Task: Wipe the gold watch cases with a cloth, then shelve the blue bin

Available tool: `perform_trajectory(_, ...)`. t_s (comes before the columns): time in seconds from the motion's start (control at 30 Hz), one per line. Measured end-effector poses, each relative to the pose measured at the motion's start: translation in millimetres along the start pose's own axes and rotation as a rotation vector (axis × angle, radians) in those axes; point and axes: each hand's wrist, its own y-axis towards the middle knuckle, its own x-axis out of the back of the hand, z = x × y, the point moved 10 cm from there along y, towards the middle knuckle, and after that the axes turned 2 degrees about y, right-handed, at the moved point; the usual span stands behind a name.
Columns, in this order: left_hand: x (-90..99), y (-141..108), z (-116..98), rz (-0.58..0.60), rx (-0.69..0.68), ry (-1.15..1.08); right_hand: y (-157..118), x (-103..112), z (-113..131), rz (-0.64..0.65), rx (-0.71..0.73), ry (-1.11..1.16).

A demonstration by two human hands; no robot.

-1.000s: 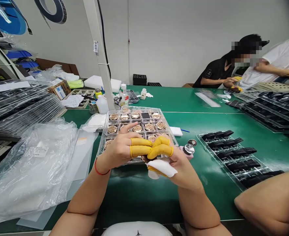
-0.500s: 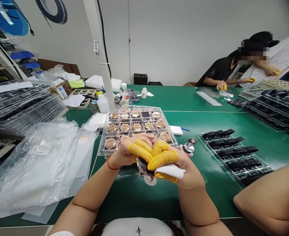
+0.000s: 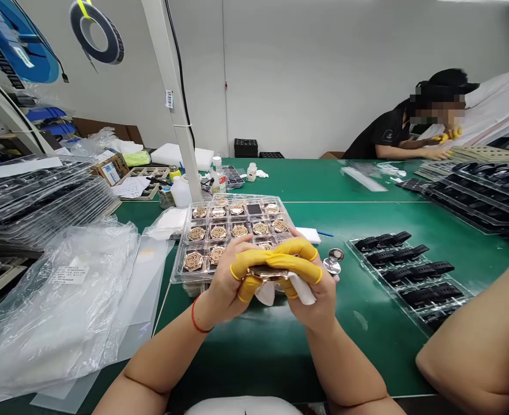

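Between both hands, a round watch case [image 3: 268, 273] with a gold-coloured rim is held nearly edge-on to me. My left hand [image 3: 230, 281] is closed on its left side, fingers in yellow finger cots. My right hand [image 3: 315, 291], also in yellow finger cots, grips a folded white wipe [image 3: 302, 289] against the right side of the case. Part of the wipe hangs below. Just beyond the hands lies a clear plastic tray [image 3: 177, 266] with gold-coloured watch cases [image 3: 218, 231] in its compartments; one compartment shows a dark square. The hands hide the tray's near right part.
A metal-topped dispenser [image 3: 332, 262] stands right of the hands. Farther right lies a tray of black watch straps [image 3: 403, 252]. Plastic bags [image 3: 59, 311] and stacked trays [image 3: 42, 196] fill the left. A white post [image 3: 174, 104] rises behind. A co-worker [image 3: 388, 135] leans at back right.
The watch case has tipped from showing its dark face to nearly edge-on. My right fingers have shifted from the face to along its top edge. The co-worker's hands have moved closer together.
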Motion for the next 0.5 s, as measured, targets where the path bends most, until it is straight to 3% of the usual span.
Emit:
perform_trajectory(0.1, 4.1, 4, -7, 0.06, 0.026, 0.206, -1, 5, -4, -0.054, -0.016, -0.046)
perform_trajectory(0.2, 2.3, 7, -4, 0.096, 0.083, 0.162, -7, 7, -18, -0.133, -0.148, 0.034)
perform_trajectory(0.37, -3.2, -1, 25, -0.061, 0.3, -0.323, -24, -23, -54, -0.177, -0.532, 0.548)
perform_trajectory(0.5, -23.4, -18, 53, -0.186, 0.586, -0.823, -21, -41, -51, -0.121, -0.542, 0.774)
